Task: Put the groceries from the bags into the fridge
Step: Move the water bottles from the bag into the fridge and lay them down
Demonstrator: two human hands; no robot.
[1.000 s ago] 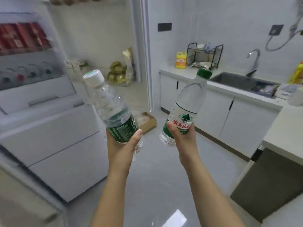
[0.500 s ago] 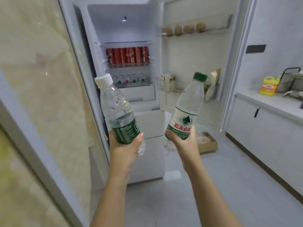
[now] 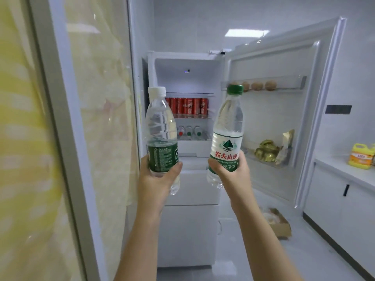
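My left hand (image 3: 157, 180) grips a clear water bottle with a white cap and dark green label (image 3: 161, 130), held upright. A second water bottle with a green cap and a white, green and red label (image 3: 228, 130) stands upright in my right hand (image 3: 231, 173). Both are raised in front of the open white fridge (image 3: 188, 82). Inside, red cans (image 3: 187, 105) line one shelf, and several bottles (image 3: 189, 131) lie on the shelf below.
The fridge door (image 3: 284, 110) swings open to the right, with round brown items on its top rack and gold packets (image 3: 265, 150) lower down. A glass panel (image 3: 60, 118) fills the left. A cardboard box (image 3: 279, 222) lies on the floor. A yellow jug (image 3: 361, 157) stands on the right counter.
The view has turned left from the sink side to face the open fridge, which now sits centred and farther ahead. Both hands still hold their bottles, now more upright.
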